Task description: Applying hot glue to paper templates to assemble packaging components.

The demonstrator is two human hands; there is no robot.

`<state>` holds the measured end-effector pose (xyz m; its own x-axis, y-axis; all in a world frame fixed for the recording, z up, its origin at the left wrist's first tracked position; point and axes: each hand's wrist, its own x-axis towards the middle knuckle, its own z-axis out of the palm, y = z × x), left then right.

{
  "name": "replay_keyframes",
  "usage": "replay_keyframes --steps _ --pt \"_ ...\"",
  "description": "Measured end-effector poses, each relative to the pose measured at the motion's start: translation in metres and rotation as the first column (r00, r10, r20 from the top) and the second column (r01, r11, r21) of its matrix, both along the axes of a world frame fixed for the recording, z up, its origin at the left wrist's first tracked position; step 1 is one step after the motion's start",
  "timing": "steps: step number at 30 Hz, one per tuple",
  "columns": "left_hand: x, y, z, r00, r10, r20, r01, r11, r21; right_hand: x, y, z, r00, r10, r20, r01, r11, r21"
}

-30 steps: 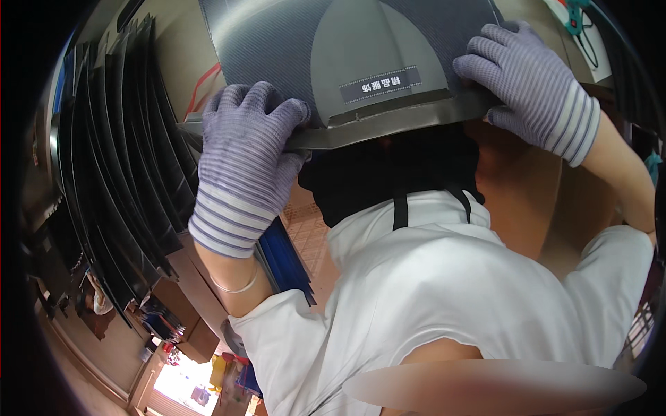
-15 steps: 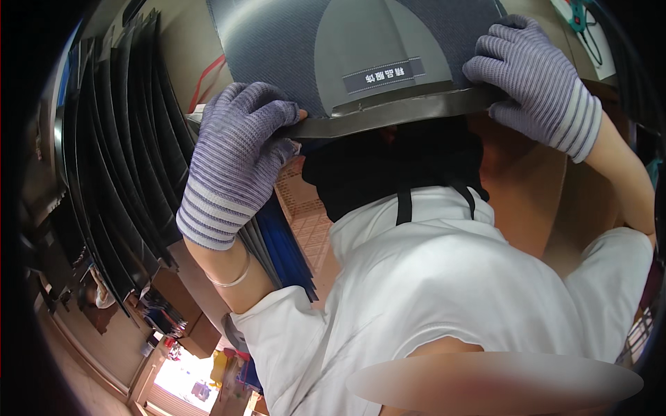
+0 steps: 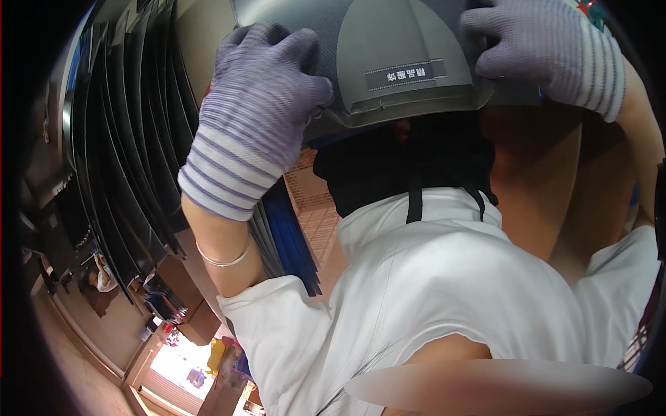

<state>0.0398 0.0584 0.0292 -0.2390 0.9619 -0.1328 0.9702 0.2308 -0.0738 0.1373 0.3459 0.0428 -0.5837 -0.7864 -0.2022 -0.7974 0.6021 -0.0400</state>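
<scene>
A dark blue-grey flexible sheet (image 3: 291,17) lies in front of me at the top, its near edge bending down toward my waist. A lighter grey dome-shaped panel (image 3: 399,45) with a dark label band sits in its middle, above a shiny folded rim (image 3: 416,104). My left hand (image 3: 267,90), in a purple-and-white striped knit glove, has its fingers curled on the sheet's left near corner. In a matching glove, my right hand (image 3: 541,52) bends thumb and fingers round the right side of the sheet. The fingertips of both hands are partly hidden.
Several long black sheets (image 3: 132,139) hang or stack in a row at my left. Below them are grey and blue sheets (image 3: 288,236). A brown cardboard surface (image 3: 534,166) stands at the right. Another person (image 3: 104,277) shows small at far left.
Both hands have shifted: the left upward and slightly right, the right upward and right. The near rim, held up as a strip before, now hangs lower at the ends. The panel moved right.
</scene>
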Motion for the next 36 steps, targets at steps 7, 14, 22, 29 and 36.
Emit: replay_keyframes --steps 7,14,22,29,36 --pt "0.003 -0.001 -0.009 0.984 -0.130 -0.125 0.138 0.989 0.055 0.025 -0.023 -0.019 0.923 -0.336 -0.189 0.322 0.941 -0.102" --pt "0.025 0.009 -0.046 0.807 0.280 0.520 -0.536 0.718 0.445 0.044 -0.051 -0.050 0.502 -0.864 -0.039 0.769 0.467 -0.436" --pt "0.040 0.033 -0.065 0.805 0.469 0.363 -0.577 0.475 0.665 0.044 -0.071 -0.076 0.314 -0.934 -0.171 0.688 0.348 -0.638" --pt "0.033 0.040 -0.057 0.874 0.400 0.277 -0.485 0.672 0.560 0.034 -0.072 -0.071 0.370 -0.914 -0.166 0.756 0.401 -0.518" --pt "0.009 0.045 -0.052 0.815 0.457 0.356 -0.575 0.712 0.402 0.001 -0.073 -0.054 0.452 -0.860 -0.236 0.732 0.509 -0.453"
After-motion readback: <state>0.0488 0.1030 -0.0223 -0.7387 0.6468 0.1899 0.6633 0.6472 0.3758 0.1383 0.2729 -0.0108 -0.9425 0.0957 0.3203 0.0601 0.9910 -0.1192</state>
